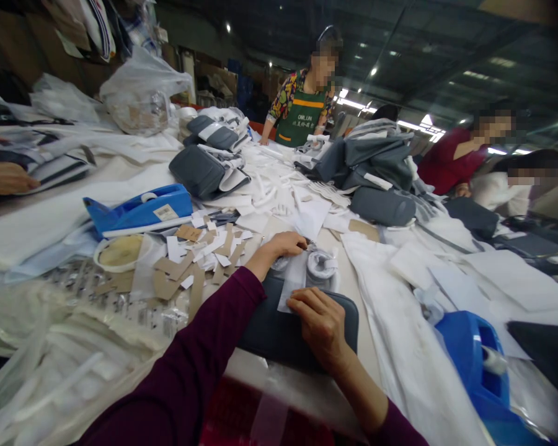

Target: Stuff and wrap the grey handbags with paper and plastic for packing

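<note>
Two hands at a white strip [294, 284] on a dark bag [279, 337].
In the head view, the bag lies flat on the bench [369, 347], and the strip hangs over its far edge. The right grip [320, 323], above the bag, pinches the strip's near end. The left grip [286, 243], just past the bag, is bent near the strip's far end; I cannot tell if it holds on. A pale coil [322, 265] sits at the bag's far edge. Card scraps [174, 267] lie left of the bag.
</note>
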`<state>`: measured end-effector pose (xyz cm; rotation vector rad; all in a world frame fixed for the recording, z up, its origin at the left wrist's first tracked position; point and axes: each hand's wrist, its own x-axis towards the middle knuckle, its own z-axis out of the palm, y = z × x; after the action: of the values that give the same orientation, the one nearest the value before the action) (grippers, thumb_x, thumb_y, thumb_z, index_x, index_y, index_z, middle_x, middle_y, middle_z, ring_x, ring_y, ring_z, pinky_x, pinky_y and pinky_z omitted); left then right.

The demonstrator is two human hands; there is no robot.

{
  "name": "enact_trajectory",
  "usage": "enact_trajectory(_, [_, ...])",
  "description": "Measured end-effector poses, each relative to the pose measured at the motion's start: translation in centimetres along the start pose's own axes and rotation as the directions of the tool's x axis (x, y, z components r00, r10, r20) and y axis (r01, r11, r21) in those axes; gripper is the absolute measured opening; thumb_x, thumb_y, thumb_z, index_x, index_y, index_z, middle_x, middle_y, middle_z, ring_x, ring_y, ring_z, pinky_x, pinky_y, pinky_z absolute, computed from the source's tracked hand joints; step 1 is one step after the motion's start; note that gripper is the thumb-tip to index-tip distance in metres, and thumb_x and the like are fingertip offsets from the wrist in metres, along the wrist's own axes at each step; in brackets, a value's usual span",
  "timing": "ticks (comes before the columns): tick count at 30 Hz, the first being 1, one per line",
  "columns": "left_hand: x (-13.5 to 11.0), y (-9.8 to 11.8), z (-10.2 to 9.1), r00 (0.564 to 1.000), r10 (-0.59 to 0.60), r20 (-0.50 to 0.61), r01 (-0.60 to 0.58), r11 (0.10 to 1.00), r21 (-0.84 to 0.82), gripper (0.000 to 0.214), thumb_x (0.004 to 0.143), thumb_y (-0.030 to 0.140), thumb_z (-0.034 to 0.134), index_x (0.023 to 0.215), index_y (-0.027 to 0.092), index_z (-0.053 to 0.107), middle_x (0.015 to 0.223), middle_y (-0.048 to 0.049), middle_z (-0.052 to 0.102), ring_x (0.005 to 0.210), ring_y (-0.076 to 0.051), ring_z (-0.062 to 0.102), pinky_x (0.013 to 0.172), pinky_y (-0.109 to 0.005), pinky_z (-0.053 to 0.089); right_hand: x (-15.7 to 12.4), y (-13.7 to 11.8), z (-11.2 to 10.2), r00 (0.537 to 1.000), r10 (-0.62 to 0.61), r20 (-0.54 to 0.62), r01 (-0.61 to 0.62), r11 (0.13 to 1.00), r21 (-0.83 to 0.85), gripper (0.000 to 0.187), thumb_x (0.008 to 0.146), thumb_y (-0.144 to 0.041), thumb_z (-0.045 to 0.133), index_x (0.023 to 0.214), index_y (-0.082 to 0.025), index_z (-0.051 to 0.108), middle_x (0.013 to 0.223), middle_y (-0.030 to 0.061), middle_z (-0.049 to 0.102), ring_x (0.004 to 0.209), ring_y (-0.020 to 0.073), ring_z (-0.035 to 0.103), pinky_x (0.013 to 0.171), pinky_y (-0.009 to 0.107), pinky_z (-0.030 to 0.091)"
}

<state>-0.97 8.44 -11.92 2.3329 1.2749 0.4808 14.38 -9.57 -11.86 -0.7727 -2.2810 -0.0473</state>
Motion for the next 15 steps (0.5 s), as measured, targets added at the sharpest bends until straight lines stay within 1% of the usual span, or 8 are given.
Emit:
enact_trajectory(5, [-0.1,0.4,0.0,0.999,-0.032,0.005,0.032,0.999,0.029,0.039,0.07,0.015,0.056,0.105,0.023,0.071,0.108,-0.0021,0.07,0.094,-0.021,0.062,0.077,-0.022,0.044,-1.7,-1.0,-0.1,0.999,-0.029,0.027,0.028,0.999,0.041,0.03,0.091,-0.008,0.041,0.095,-0.021,0.068,0.086,0.0057,0.069,0.092,0.0175,0.063,0.077,0.031,0.051])
enact_trajectory(10, [-0.1,0.8,0.2,0.998,-0.057,-0.028,0.059,0.996,0.071,0.031,0.073,0.021,0.059,0.102,0.024,0.072,0.107,-0.0036,0.07,0.094,-0.023,0.062,0.075,-0.025,0.043,-2.7,-1.2,0.4,0.996,-0.045,0.082,0.042,0.998,0.044,0.029,0.093,-0.01,0.04,0.099,-0.02,0.067,0.089,0.0065,0.07,0.098,0.0187,0.062,0.079,0.032,0.052])
enact_trajectory(13, [-0.1,1.0,0.6,0.996,-0.068,-0.049,0.073,0.992,0.103,0.028,0.076,0.024,0.058,0.1,0.024,0.072,0.104,-0.0056,0.071,0.091,-0.024,0.062,0.074,-0.027,0.042,-3.0,-1.3,0.7,0.991,-0.053,0.124,0.048,0.998,0.04,0.026,0.094,-0.011,0.042,0.099,-0.019,0.066,0.088,0.0064,0.069,0.099,0.0189,0.062,0.081,0.032,0.052])
enact_trajectory(15, [-0.2,1.2,0.8,0.995,-0.073,-0.068,0.08,0.991,0.106,0.025,0.077,0.026,0.058,0.097,0.023,0.073,0.101,-0.0068,0.071,0.089,-0.025,0.062,0.074,-0.028,0.042,-3.1,-1.6,0.8,0.988,-0.036,0.15,0.033,0.999,0.023,0.025,0.093,-0.01,0.042,0.098,-0.019,0.065,0.089,0.0067,0.069,0.101,0.0194,0.061,0.083,0.032,0.052])
